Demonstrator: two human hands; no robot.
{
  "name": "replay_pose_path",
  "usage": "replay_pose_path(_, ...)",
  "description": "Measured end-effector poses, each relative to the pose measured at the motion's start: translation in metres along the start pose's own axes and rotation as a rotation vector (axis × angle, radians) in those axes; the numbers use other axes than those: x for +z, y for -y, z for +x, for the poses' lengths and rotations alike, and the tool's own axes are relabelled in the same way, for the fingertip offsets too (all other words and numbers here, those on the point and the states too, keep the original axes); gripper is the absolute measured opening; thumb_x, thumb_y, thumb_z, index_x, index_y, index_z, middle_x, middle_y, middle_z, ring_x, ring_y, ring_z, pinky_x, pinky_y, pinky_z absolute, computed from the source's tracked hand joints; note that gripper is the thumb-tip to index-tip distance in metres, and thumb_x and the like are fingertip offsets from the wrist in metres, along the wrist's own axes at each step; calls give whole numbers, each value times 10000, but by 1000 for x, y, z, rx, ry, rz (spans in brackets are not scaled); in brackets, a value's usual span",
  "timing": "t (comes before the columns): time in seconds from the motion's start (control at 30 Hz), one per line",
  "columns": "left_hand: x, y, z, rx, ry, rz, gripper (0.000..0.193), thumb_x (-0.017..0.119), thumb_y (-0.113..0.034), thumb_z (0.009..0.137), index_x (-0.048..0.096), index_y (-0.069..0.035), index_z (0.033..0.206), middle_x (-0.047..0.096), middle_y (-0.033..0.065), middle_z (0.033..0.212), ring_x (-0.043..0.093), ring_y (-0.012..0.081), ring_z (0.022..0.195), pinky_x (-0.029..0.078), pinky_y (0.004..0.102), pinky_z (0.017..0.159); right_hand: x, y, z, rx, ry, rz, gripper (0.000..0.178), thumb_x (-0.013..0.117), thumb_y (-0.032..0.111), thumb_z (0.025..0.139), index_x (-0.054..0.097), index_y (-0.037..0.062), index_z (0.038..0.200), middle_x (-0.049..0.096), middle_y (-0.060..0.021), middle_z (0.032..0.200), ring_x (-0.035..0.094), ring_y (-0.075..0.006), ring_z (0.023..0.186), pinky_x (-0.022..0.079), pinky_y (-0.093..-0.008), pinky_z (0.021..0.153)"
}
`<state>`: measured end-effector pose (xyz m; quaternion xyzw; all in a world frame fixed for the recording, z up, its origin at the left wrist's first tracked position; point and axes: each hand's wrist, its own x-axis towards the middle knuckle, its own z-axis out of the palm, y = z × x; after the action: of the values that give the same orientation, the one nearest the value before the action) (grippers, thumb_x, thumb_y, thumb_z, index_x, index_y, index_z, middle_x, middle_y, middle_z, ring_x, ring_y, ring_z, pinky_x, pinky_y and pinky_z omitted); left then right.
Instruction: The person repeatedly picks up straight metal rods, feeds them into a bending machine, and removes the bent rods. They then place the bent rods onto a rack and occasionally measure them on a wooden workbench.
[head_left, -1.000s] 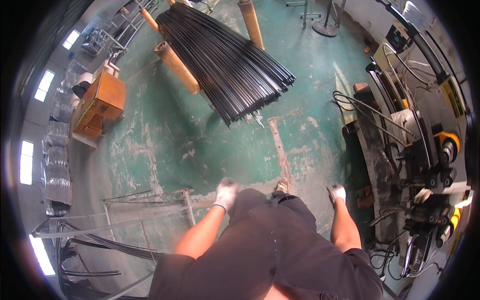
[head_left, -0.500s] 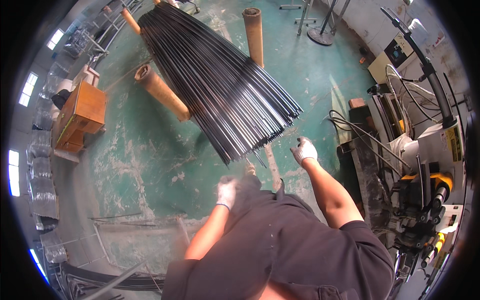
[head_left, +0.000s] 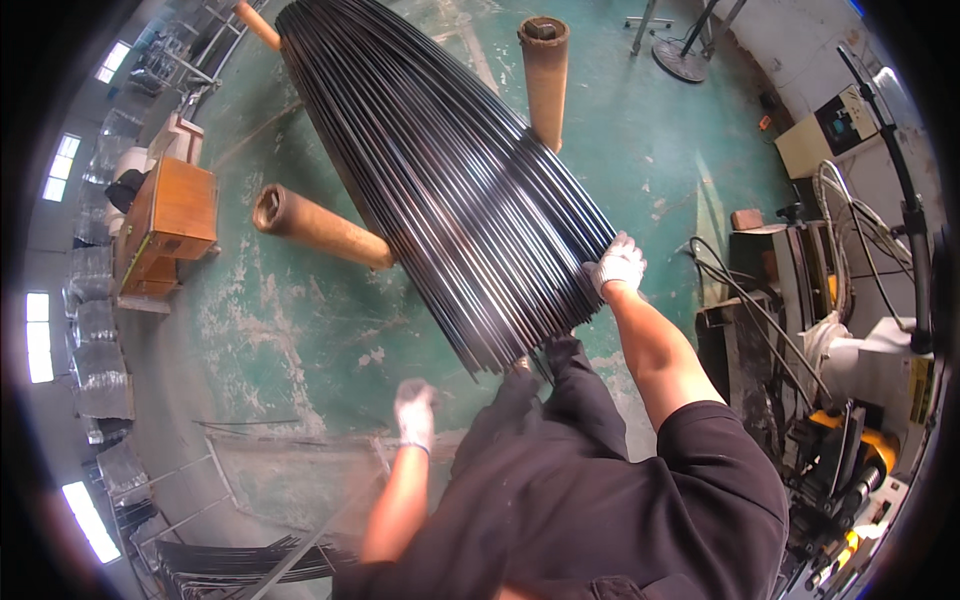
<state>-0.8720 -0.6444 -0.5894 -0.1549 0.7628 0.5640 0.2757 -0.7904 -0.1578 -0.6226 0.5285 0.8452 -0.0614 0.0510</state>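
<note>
A long bundle of thin black rods runs from the far left toward my feet, its near ends uneven. My right hand, in a white glove, is at the bundle's right edge near those ends. Its thumb side meets the outermost rods and its fingers look apart; I see no rod gripped in it. My left hand, also gloved, hangs left of my legs, away from the rods. Motion smears its fingers, and nothing can be made out in them.
Upright brown tubes flank the bundle, one left and one right. A wooden cabinet stands at the left. Machinery with cables lines the right side. More dark rods lie at the lower left.
I have come closer to the rods. My right hand has gone from free air to the bundle's right edge. My left hand has swung left and down.
</note>
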Motion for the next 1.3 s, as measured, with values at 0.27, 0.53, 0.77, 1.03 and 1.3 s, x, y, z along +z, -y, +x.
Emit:
replay_pose_path(0.27,45,39,-46,-122,104,185,353,709,-76,952,615,45,1270,720,141,979,705,212,778,596,359,687,39,-6,42,-221,118,-62,231,565,147,1017,686,10,1160,765,-220,1076,787,-397,997,638,-473,874)
replay_pose_path(0.53,109,-35,-8,34,61,191,299,719,-87,968,644,22,1237,726,106,990,702,184,795,585,334,705,-9,20,29,-371,559,100,412,868,343,822,808,49,1103,802,-227,1089,775,-411,1055,619,-469,932)
replay_pose_path(0.77,122,-95,5,17,44,65,324,703,-87,964,639,21,1263,736,109,1018,690,167,809,576,327,733,-17,21,-2,257,1200,1332,385,790,-12,940,612,-123,1263,792,-204,1027,804,-276,847,680,-400,748)
replay_pose_path(1.03,124,-37,6,12,139,165,323,696,-74,962,629,28,1262,712,104,996,685,178,803,566,329,707,-34,24,-19,163,1494,1477,333,659,294,1091,666,-33,1151,752,-161,894,770,-303,751,664,-467,677)
replay_pose_path(1.3,136,-70,19,-161,258,-52,209,679,-70,976,629,13,1162,712,109,953,672,175,725,567,326,618,-72,26,-32,-50,921,756,636,610,551,1068,714,-69,1169,722,-132,837,695,-251,722,559,-427,688)
